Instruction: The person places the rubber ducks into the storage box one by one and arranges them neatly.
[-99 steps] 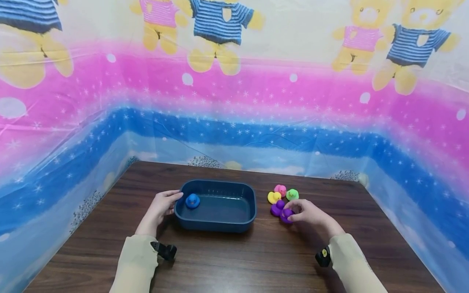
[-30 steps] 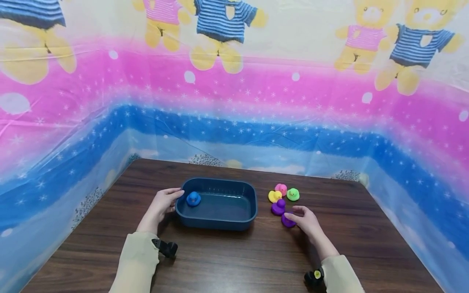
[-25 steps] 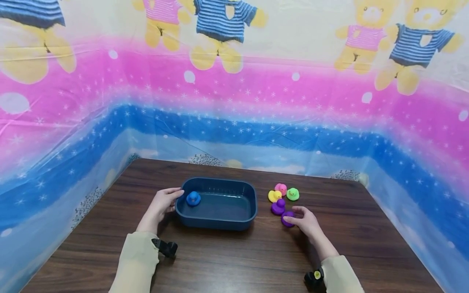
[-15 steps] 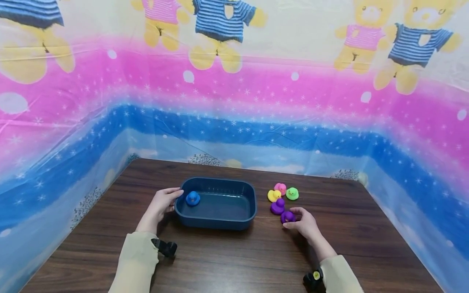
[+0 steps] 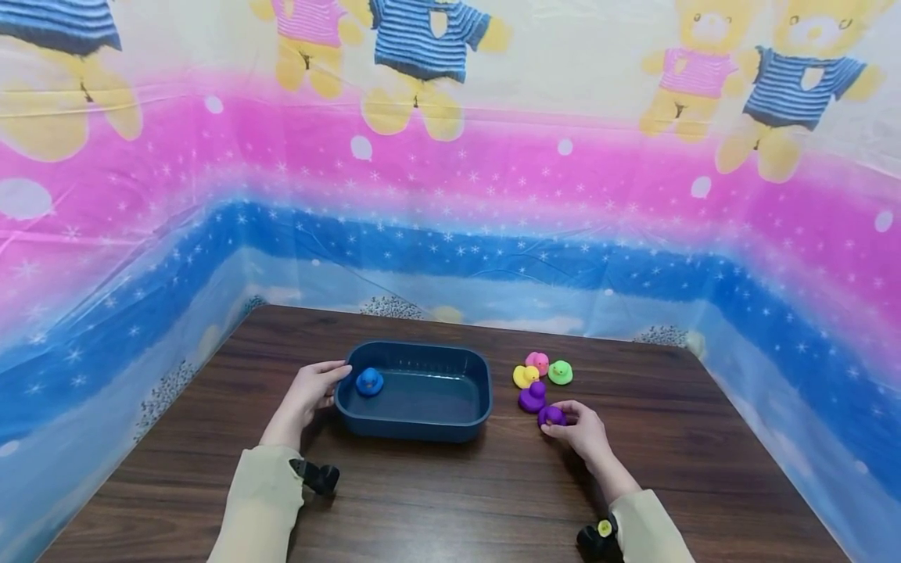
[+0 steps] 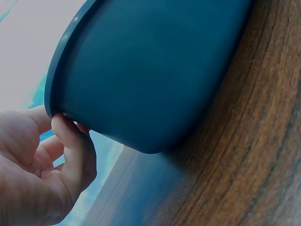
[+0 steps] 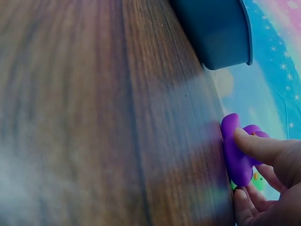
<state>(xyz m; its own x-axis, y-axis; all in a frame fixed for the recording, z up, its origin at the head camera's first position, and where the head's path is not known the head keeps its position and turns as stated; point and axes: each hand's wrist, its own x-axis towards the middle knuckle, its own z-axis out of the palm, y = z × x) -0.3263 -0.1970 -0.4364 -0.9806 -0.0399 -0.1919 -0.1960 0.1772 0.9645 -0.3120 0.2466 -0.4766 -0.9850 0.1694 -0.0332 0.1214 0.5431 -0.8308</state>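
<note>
My left hand (image 5: 307,396) grips the left end of a dark blue rectangular tub (image 5: 415,431), fingers and thumb about its rim, as the left wrist view also shows. Inside the tub, near that end, sits a blue rubber duck (image 5: 369,382). To the right of the tub my right hand (image 5: 586,432) pinches a purple rubber duck (image 5: 551,417) between thumb and fingers, low at the table top. A second purple duck (image 5: 532,399) is close behind it. Beyond these stand a yellow duck (image 5: 525,377), a pink duck (image 5: 537,362) and a green duck (image 5: 560,372).
Everything stands on a dark wood-grain table (image 5: 450,500). A printed cloth backdrop (image 5: 479,258) with bears hangs behind and at both sides. Small black devices (image 5: 317,476) are strapped at both wrists.
Over the last second my right fingers shift around the nearer purple duck, which turns a little in place. The left hand and the tub stay where they are.
</note>
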